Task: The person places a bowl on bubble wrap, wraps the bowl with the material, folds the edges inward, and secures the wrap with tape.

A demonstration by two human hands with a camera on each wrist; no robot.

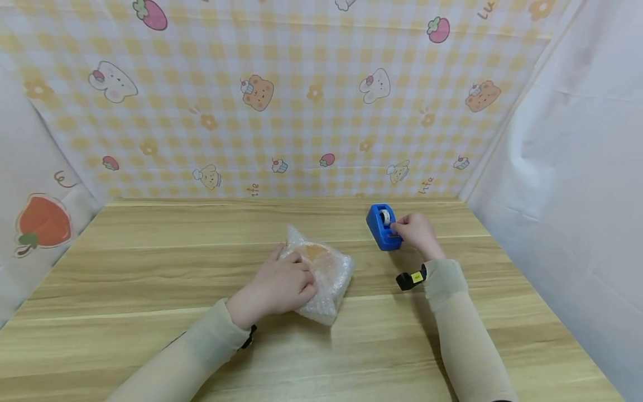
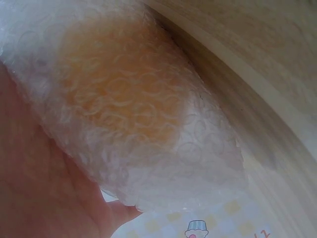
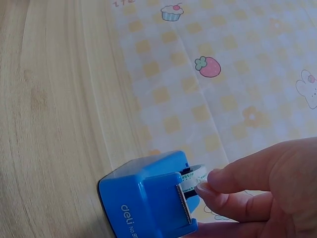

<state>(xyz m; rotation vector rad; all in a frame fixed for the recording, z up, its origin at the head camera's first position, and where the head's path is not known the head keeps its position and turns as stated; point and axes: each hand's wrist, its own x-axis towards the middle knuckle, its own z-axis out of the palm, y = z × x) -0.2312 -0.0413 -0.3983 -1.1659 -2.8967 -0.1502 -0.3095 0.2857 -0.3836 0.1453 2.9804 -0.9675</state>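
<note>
A package in bubble wrap [image 1: 329,273] lies on the table, something orange-brown [image 2: 124,84] showing blurred through the clear wrap. My left hand [image 1: 278,285] holds it from its left side, fingers bent over its top and edge. In the left wrist view the palm [image 2: 44,183] lies along the wrap. Farther right stands a blue tape dispenser [image 1: 384,229] with "deli" on its side and a toothed metal cutting edge. Thumb and forefinger of my right hand [image 1: 418,231] pinch the clear tape [image 3: 200,182] by the small roll.
The wood-grain table [image 1: 176,268] runs back to a yellow checked cloth [image 1: 301,123] with cartoon prints. White cloth [image 1: 567,184] hangs at the right side. A black strap with a small camera [image 1: 409,280] sits at the right wrist.
</note>
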